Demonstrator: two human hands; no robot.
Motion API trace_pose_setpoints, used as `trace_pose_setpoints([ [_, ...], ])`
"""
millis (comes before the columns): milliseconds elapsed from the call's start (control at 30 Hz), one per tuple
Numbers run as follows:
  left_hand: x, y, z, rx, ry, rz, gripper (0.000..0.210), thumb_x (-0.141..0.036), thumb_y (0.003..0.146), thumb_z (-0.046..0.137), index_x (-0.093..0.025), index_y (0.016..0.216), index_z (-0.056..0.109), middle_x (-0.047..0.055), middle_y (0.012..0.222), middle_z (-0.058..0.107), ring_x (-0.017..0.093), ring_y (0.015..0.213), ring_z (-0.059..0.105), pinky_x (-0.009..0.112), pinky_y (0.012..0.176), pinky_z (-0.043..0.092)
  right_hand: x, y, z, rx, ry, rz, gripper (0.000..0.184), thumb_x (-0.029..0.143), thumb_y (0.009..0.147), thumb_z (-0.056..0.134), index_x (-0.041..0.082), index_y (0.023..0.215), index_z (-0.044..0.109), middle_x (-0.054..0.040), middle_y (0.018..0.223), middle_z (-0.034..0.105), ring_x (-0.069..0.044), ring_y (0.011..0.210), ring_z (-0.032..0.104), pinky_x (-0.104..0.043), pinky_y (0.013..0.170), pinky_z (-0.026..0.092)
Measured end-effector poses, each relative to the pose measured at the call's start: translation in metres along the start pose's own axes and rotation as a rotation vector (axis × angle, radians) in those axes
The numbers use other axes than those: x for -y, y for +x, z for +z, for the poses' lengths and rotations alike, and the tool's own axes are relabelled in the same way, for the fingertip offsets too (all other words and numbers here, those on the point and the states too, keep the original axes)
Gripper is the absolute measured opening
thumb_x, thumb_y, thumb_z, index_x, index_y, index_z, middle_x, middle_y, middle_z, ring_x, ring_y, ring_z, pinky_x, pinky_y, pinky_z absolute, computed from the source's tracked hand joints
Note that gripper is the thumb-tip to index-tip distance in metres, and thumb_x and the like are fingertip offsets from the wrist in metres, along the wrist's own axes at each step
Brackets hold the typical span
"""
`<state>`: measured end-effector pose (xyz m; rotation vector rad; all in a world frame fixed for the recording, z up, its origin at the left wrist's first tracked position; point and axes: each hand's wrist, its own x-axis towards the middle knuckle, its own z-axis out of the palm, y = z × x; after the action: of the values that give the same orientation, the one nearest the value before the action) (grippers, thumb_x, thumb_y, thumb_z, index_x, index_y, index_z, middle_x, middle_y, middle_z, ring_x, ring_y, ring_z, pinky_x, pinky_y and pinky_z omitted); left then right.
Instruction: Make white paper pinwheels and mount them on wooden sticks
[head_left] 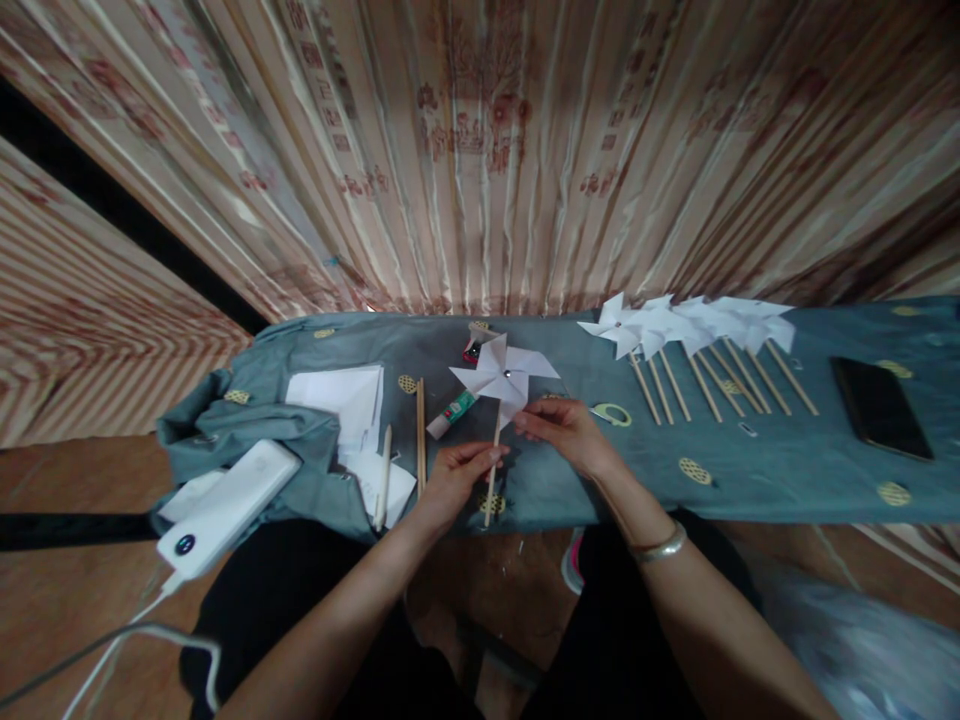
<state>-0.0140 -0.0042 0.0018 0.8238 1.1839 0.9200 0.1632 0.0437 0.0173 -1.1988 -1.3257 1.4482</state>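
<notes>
A white paper pinwheel [491,372] on a thin wooden stick is in front of me, with a small dark pin at its centre. My left hand [459,474] pinches the stick partway down. With thumb and fingertips together, my right hand [559,430] grips the lower paper blade. Just left of the pinwheel lies a glue stick [452,413] with a green label. Behind it, a small red and black object [472,351] is partly covered by the blades. Scissors [613,414] with a pale green handle rest right of my right hand.
Several finished pinwheels [686,325] lie overlapping at the back right. A black phone [881,407] is at the far right. On the left are white paper sheets [341,395], a white pen [384,475], wooden sticks [421,430] and a cabled power bank [229,510]. Curtains [480,150] hang behind the cloth-covered table.
</notes>
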Motion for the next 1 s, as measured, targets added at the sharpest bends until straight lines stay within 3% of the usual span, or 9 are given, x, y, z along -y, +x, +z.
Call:
trace_pose_setpoints([
  [133,-0.002,-0.001,0.000,-0.013,0.003,-0.006,0.040,-0.050,0.058,0.082,-0.017,0.080,0.081,0.005,0.070,0.069,0.013,0.064,0.052,0.025,0.061,0.039,0.001,0.003,-0.026,-0.266,-0.038,-0.064,0.044,0.062,0.063,0.076,0.020,0.055,0.066,-0.0004,0.054,0.062,-0.010,0.049,0.046,-0.025,0.049,0.036],
  [233,-0.001,-0.001,0.000,0.000,0.006,-0.010,0.041,-0.051,0.057,0.083,-0.018,0.079,0.080,0.005,0.069,0.069,0.012,0.061,0.050,0.025,0.059,0.038,0.002,0.005,-0.039,-0.437,-0.057,-0.149,0.039,0.059,0.064,0.077,0.021,0.061,0.068,-0.0007,0.060,0.065,-0.012,0.054,0.051,-0.026,0.053,0.040],
  [300,-0.001,-0.002,0.000,0.015,0.012,-0.011,0.042,-0.053,0.055,0.083,-0.017,0.078,0.080,0.004,0.067,0.067,0.012,0.060,0.049,0.024,0.059,0.037,0.003,0.007,-0.042,-0.478,-0.062,-0.180,0.036,0.056,0.062,0.078,0.022,0.069,0.071,-0.0007,0.064,0.067,-0.014,0.058,0.054,-0.027,0.056,0.043],
  [833,-0.001,-0.002,-0.001,0.015,0.050,0.003,0.039,-0.051,0.059,0.081,-0.017,0.079,0.080,0.004,0.068,0.068,0.012,0.061,0.050,0.025,0.060,0.038,0.003,0.009,-0.030,-0.347,-0.004,-0.089,0.039,0.056,0.056,0.081,0.020,0.064,0.069,0.0015,0.052,0.059,-0.010,0.049,0.046,-0.025,0.048,0.035],
  [1000,-0.001,-0.001,-0.002,-0.003,0.042,0.012,0.037,-0.048,0.060,0.081,-0.018,0.080,0.081,0.005,0.072,0.071,0.014,0.065,0.053,0.026,0.062,0.040,0.002,0.007,-0.025,-0.329,0.026,-0.070,0.037,0.055,0.055,0.081,0.021,0.062,0.070,-0.0002,0.056,0.064,-0.011,0.051,0.049,-0.026,0.050,0.037],
])
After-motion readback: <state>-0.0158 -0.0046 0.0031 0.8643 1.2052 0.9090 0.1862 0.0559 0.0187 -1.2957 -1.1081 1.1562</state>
